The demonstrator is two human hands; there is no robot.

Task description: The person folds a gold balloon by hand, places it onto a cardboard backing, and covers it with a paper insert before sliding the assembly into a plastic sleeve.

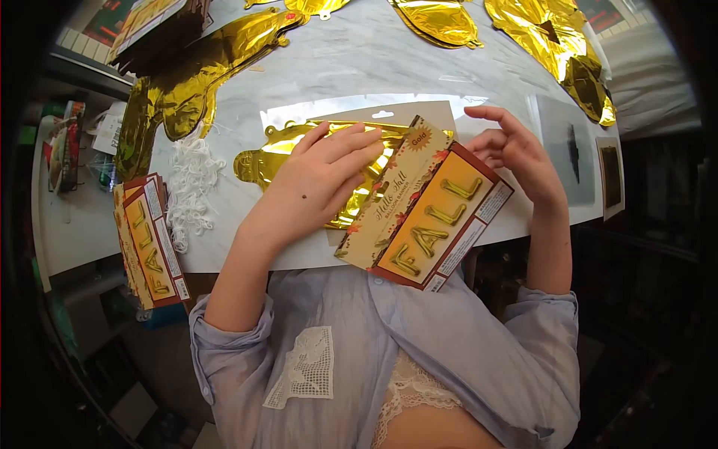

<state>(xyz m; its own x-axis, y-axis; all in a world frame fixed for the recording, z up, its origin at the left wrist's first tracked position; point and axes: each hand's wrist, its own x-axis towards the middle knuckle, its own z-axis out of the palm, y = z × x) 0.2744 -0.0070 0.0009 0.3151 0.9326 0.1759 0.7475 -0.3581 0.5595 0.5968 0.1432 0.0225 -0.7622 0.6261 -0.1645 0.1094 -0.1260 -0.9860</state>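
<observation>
My left hand (318, 176) lies flat on a stack of gold foil balloons (288, 153), fingers extended and holding nothing. Under the foil is a grey-beige backing card (435, 112) with a hanging slot. A folded "Hello Fall" balloon banner card (430, 213) with FALL printed on it tilts over the table's front edge. My right hand (516, 150) is at the banner card's upper right side, index finger raised and the other fingers curled at its edge. Part of this hand is hidden behind the card, which it appears to hold.
White string (193, 183) lies in a tangled heap on the left, beside a stack of printed cards (153, 243). More gold foil (187, 86) and a card pile (157, 30) are at the back left. Other gold balloons (550, 37) and a clear plastic sleeve (565, 150) are on the right.
</observation>
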